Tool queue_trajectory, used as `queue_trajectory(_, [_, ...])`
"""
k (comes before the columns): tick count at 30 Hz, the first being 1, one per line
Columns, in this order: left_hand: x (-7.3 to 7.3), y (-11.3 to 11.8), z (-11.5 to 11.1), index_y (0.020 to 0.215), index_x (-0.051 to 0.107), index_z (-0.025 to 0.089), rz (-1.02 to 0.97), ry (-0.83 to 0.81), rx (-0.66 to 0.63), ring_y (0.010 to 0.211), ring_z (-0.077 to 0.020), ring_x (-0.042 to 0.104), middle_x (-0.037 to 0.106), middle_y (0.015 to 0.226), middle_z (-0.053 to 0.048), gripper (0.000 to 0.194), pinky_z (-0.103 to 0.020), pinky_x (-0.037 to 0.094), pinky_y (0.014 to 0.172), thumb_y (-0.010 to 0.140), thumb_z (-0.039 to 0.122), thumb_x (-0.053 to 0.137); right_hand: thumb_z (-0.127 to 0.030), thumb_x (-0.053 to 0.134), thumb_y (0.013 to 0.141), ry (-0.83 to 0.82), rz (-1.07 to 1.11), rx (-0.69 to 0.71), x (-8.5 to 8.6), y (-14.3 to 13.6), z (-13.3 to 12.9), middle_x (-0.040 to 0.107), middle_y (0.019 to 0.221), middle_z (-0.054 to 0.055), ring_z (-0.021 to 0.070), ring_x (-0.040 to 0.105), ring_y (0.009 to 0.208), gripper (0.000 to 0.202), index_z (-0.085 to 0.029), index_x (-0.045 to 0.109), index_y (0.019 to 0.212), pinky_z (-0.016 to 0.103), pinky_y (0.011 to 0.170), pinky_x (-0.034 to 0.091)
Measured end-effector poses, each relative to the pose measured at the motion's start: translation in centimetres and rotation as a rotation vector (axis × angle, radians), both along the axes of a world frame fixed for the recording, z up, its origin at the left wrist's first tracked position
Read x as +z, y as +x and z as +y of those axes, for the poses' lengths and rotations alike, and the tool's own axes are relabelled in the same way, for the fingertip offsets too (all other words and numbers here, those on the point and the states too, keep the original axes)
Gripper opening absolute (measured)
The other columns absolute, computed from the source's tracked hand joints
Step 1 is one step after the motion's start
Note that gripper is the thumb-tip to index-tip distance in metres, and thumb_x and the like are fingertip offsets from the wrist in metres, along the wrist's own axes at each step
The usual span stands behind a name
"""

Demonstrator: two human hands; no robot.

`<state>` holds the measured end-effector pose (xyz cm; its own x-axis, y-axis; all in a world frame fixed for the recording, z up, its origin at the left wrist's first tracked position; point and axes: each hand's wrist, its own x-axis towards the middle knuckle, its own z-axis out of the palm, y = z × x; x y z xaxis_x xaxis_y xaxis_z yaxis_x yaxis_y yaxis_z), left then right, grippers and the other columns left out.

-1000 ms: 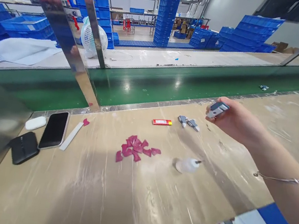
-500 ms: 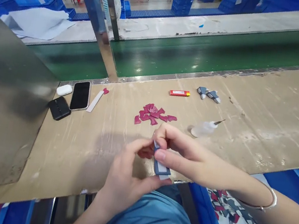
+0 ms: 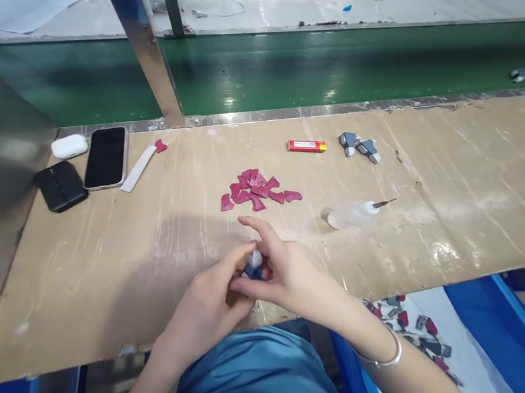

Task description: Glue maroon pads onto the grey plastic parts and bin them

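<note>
Near the table's front edge, a small blue-grey and white piece (image 3: 254, 265) is between my two hands, its pale end uppermost and much of it hidden by fingers. My left hand (image 3: 206, 302) is closed around its left side. On the other side, my right hand (image 3: 292, 276) grips the piece with the thumb below, while its index finger stretches out free. Beyond the hands lies a loose heap of dark red, curved flat pieces (image 3: 258, 188). A translucent squeeze bottle (image 3: 347, 217) with a thin dark nozzle rests on its side to the right.
Two blue-grey and white pieces (image 3: 359, 146) lie farther back beside a red-and-yellow stick-shaped pack (image 3: 306, 146). At left are a phone (image 3: 107, 158), a white case (image 3: 69, 146), a black square item (image 3: 61, 186) and a white strip (image 3: 138, 168). A metal post (image 3: 150, 55) rises behind.
The piece has been turned in my hands, so its pale end now shows instead of its long flat face. My right index finger has lifted off. The head view has shifted downward and right.
</note>
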<state>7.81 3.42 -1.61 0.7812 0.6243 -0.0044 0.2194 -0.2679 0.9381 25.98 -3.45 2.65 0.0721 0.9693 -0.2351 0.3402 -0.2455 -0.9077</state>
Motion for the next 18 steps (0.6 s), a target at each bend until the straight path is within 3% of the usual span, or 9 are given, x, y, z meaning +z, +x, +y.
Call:
queue_trajectory(3, [-0.2, -0.1, 0.0, 0.140, 0.058, 0.031, 0.009, -0.164, 0.020, 0.101, -0.0190, 0.082, 0.084, 0.112, -0.001, 0.055, -0.030, 0.063, 0.090, 0.089, 0.016, 0.074, -0.063, 0.089, 0.077, 0.118, 0.356, -0.211, -2.0, 0.6, -0.9, 0.060, 0.078, -0.005, 0.0157, 0.051, 0.066, 0.103, -0.022, 0.042, 0.159, 0.031, 0.066, 0.043])
queue_trajectory(5, [0.2, -0.2, 0.0, 0.138, 0.054, 0.031, 0.002, -0.271, 0.126, 0.100, -0.0182, 0.082, 0.084, 0.107, 0.000, 0.054, -0.032, 0.061, 0.094, 0.090, 0.021, 0.077, -0.081, 0.082, 0.074, 0.250, 0.694, -0.454, -3.6, 1.6, -1.8, 0.060, 0.083, -0.004, 0.0150, 0.046, 0.064, 0.100, -0.024, 0.052, 0.150, 0.031, 0.063, 0.044])
queue_trajectory(7, [0.8, -0.3, 0.1, 0.137, 0.051, 0.031, -0.010, -0.346, 0.230, 0.100, -0.0175, 0.080, 0.084, 0.103, 0.001, 0.056, -0.034, 0.059, 0.100, 0.090, 0.023, 0.079, -0.087, 0.070, 0.081, 0.366, 1.081, -0.632, -5.4, 3.5, -2.8, 0.059, 0.083, -0.004, 0.0143, 0.044, 0.061, 0.089, -0.025, 0.056, 0.144, 0.030, 0.056, 0.043])
queue_trajectory(10, [1.2, -0.5, 0.2, 0.135, 0.050, 0.030, -0.028, -0.412, 0.280, 0.102, -0.0190, 0.079, 0.083, 0.101, 0.001, 0.060, -0.037, 0.056, 0.103, 0.086, 0.022, 0.083, -0.057, 0.064, 0.099, 0.461, 1.677, -0.646, -7.9, 7.2, -3.8, 0.061, 0.082, -0.004, 0.0142, 0.052, 0.062, 0.054, -0.023, 0.055, 0.139, 0.027, 0.055, 0.048])
queue_trajectory(12, [0.9, -0.7, 0.3, 0.135, 0.050, 0.029, -0.033, -0.439, 0.271, 0.102, -0.0200, 0.079, 0.084, 0.100, 0.000, 0.061, -0.038, 0.057, 0.102, 0.085, 0.021, 0.083, -0.035, 0.060, 0.100, 0.434, 1.957, -0.636, -8.9, 9.2, -3.9, 0.060, 0.076, -0.003, 0.0165, 0.055, 0.061, 0.028, -0.025, 0.058, 0.127, 0.031, 0.057, 0.052])
queue_trajectory(14, [0.1, -0.9, 0.4, 0.136, 0.052, 0.029, -0.038, -0.438, 0.248, 0.098, -0.0192, 0.080, 0.084, 0.100, 0.000, 0.061, -0.036, 0.058, 0.098, 0.084, 0.021, 0.083, -0.029, 0.064, 0.096, 0.366, 1.981, -0.728, -8.8, 9.6, -3.4, 0.056, 0.068, -0.003, 0.0178, 0.052, 0.055, 0.017, -0.028, 0.063, 0.112, 0.033, 0.052, 0.050])
queue_trajectory(15, [-0.3, -1.0, 0.4, 0.136, 0.052, 0.029, -0.040, -0.433, 0.236, 0.094, -0.0185, 0.080, 0.085, 0.101, -0.001, 0.061, -0.034, 0.059, 0.094, 0.084, 0.021, 0.083, -0.034, 0.069, 0.093, 0.339, 1.869, -0.808, -8.4, 9.0, -3.0, 0.053, 0.064, -0.003, 0.0170, 0.048, 0.052, 0.014, -0.028, 0.066, 0.105, 0.033, 0.048, 0.047])
queue_trajectory(16, [-0.7, -1.1, 0.5, 0.137, 0.053, 0.029, -0.042, -0.427, 0.226, 0.092, -0.0179, 0.081, 0.085, 0.101, -0.001, 0.061, -0.033, 0.060, 0.091, 0.085, 0.021, 0.083, -0.041, 0.075, 0.090, 0.316, 1.684, -0.892, -7.7, 7.8, -2.6, 0.051, 0.062, -0.003, 0.0155, 0.044, 0.050, 0.018, -0.028, 0.068, 0.099, 0.032, 0.045, 0.043])
queue_trajectory(18, [-1.2, -1.2, 0.6, 0.138, 0.054, 0.030, -0.035, -0.422, 0.217, 0.089, -0.0171, 0.082, 0.085, 0.101, 0.000, 0.061, -0.029, 0.061, 0.084, 0.084, 0.021, 0.083, -0.067, 0.084, 0.077, 0.327, 1.147, -1.002, -6.3, 4.6, -1.9, 0.047, 0.057, -0.005, 0.0119, 0.038, 0.045, 0.045, -0.025, 0.071, 0.086, 0.030, 0.042, 0.036])
